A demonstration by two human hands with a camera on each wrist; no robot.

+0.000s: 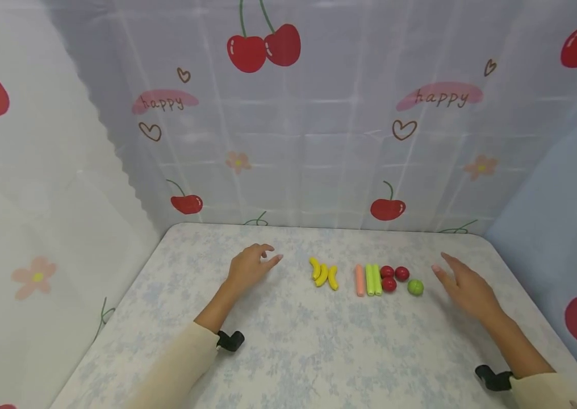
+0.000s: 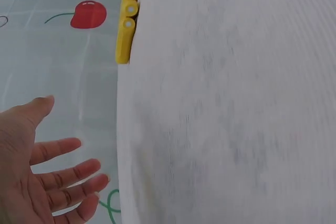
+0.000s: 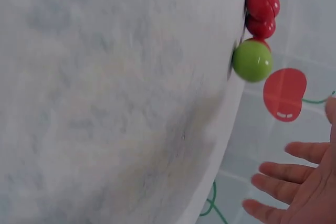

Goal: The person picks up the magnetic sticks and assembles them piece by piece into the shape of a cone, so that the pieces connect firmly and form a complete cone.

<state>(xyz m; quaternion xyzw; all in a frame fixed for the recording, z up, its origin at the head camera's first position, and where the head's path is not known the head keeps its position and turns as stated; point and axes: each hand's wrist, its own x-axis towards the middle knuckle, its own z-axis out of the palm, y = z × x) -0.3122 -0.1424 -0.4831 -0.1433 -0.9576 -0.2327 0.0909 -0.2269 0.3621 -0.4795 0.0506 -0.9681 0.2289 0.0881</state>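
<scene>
My left hand (image 1: 249, 266) hovers over the table's left part, fingers relaxed and spread, holding nothing. To its right lie three small yellow bananas (image 1: 321, 275), also at the top of the left wrist view. Beside them is a pink stick (image 1: 359, 280), then two light green sticks (image 1: 373, 279) side by side. Three red balls (image 1: 388, 284), shiny and fruit-like, sit close against the green sticks. A green ball (image 1: 415, 287) with faint ridges is at the row's right end. My right hand (image 1: 469, 288), its fingers loosely extended and nothing in it, is just right of the green ball.
The table (image 1: 288, 352) has a white and pale blue mottled top with rounded far corners. A curtain (image 1: 299, 142) printed with cherries hangs right behind its far edge, and more printed sheets (image 1: 28, 199) flank both sides. Black wrist cameras (image 1: 230, 341) sit at both sleeves.
</scene>
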